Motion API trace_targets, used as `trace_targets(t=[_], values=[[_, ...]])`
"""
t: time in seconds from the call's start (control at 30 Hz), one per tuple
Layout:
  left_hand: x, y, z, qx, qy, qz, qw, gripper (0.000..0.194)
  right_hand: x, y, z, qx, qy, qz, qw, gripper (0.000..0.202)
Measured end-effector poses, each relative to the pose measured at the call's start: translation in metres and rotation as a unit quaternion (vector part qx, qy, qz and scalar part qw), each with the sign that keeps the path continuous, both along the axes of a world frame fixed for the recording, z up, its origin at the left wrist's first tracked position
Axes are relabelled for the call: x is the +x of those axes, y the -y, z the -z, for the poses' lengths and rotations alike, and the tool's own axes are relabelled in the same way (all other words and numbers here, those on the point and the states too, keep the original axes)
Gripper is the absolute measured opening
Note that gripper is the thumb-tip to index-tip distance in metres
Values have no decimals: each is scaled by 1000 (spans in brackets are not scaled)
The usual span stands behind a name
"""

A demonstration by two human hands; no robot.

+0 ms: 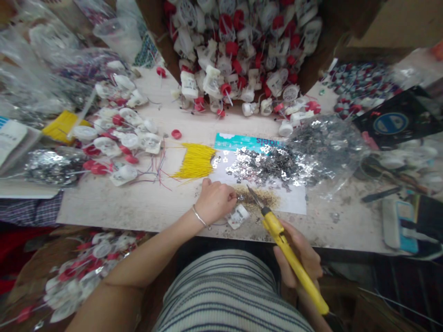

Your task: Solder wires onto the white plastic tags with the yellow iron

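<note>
My left hand (216, 200), a bracelet on its wrist, is closed in a pinch near the table's front edge; a tiny shiny piece shows at its fingertips, too small to name. Just below those fingertips lies a white plastic part (238, 216). My right hand (299, 256) grips a yellow electric screwdriver-like tool (292, 260), its dark pointed tip directed up and left over a pile of small brass-coloured bits (259, 197). Behind the pile, small silver metal pieces (266, 163) are heaped on white paper. A bundle of yellow wires (196, 160) lies beyond my left hand.
A cardboard box (313, 69) of white and red parts stands at the back. More such parts (119, 133) lie at the left, beside a bag of metal pieces (53, 165). At the right are a plastic bag (328, 147), a black packet (391, 122) and a blue-and-white object (399, 226).
</note>
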State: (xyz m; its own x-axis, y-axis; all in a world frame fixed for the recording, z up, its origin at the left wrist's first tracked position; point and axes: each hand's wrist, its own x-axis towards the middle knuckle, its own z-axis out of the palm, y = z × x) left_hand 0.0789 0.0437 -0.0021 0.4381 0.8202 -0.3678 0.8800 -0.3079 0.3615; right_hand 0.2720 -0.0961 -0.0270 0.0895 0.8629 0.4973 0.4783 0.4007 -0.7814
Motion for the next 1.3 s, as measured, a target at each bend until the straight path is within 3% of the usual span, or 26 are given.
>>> trace_targets(t=[0.17,0.3,0.5,0.67,0.77,0.9,1.07,1.3], values=[[1,-2,-2,-3,0,-3,1000,24,-33,-25,18,14,4,9,1000,23],[-2,-1,-6,3,-15,3,1000,23,-51,-41,27,7,20,-26,999,18],[-9,6,-7,1,-10,3,1000,25,-31,-68,31,45,73,-8,996,25],[-17,8,-6,22,39,15,999,23,-15,-92,29,-61,151,-36,986,33],[-33,-4,-5,90,12,-25,996,24,-13,-89,28,-70,175,-63,980,34],[-61,-34,2,206,-42,-105,972,24,-12,-75,34,-43,164,-33,985,31],[-78,-56,14,205,-5,-76,976,17,-12,-73,45,-5,167,-14,986,36],[-86,-56,17,216,29,-41,975,19,-16,-80,38,-47,149,-29,987,40]])
